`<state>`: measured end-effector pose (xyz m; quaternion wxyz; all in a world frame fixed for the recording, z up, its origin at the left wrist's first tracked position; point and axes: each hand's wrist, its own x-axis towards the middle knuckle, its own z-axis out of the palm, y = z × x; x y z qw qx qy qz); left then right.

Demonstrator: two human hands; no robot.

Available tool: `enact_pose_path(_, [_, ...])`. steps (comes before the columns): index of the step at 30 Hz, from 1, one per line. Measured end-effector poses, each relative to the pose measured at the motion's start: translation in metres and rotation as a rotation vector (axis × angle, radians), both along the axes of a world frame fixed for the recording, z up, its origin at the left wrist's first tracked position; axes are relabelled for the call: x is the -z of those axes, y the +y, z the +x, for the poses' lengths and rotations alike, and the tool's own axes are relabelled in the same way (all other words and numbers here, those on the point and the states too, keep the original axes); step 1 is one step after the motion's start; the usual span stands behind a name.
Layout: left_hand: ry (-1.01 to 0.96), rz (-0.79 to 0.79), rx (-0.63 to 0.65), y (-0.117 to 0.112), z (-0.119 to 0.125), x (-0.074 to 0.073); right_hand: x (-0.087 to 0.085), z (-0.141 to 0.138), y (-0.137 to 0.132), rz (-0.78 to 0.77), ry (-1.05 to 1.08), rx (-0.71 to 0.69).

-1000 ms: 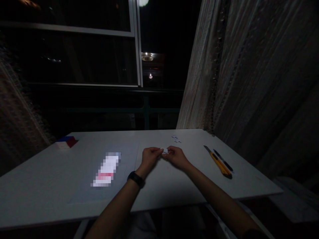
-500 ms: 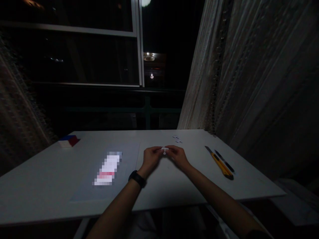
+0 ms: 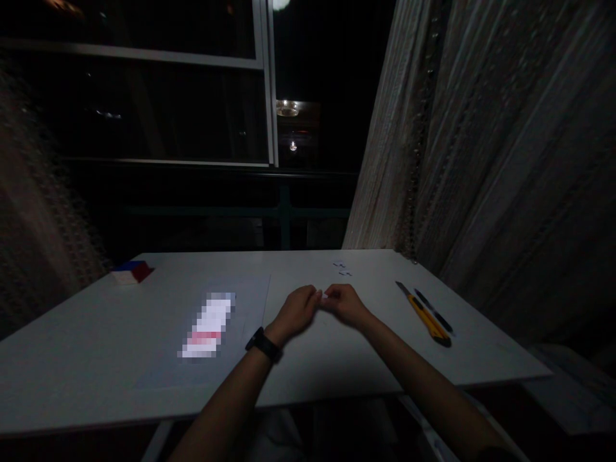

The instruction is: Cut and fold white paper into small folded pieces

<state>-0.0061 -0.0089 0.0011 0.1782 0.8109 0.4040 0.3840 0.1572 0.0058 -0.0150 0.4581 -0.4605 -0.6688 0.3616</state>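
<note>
The left hand [image 3: 294,309] and right hand [image 3: 344,303] meet over the middle of the table [image 3: 337,362], fingertips pinching a tiny white paper bit [image 3: 326,296] that looks light, thin and bendy, best held softly by its edges

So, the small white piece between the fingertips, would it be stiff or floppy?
Probably light and thin: the small white piece is pinched by fingertips of the left hand and right hand alone. It looks like paper, so likely floppy and easily creased. It seems flat, so unlikely to roll.
</note>
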Motion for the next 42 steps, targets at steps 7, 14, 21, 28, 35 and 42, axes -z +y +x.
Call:
enact_pose_path(7, [0.171,0.069,0.02,-0.002,0.001,0.005,-0.003,0.005,-0.004,-0.101,-0.093,-0.229])
enact_pose_path(14, [0.02,-0.163,0.147,0.0,0.001,0.003,0.003,0.0,-0.006,-0.324,0.169,-0.323])
enact_pose_path(21, [-0.034,-0.352,0.188,0.0,-0.001,-0.003,-0.01,0.005,-0.01,-0.428,0.163,-0.495])
enact_pose_path(28, [-0.033,-0.371,0.194,0.002,0.002,0.002,-0.006,0.007,-0.005,-0.449,0.086,-0.492])
enact_pose_path(35, [-0.038,-0.462,0.213,0.0,0.0,-0.003,-0.02,0.012,0.009,-0.54,-0.063,-0.61])
enact_pose_path(42, [-0.197,-0.541,0.362,-0.002,0.003,-0.01,-0.024,0.01,0.019,-0.604,0.073,-0.795])
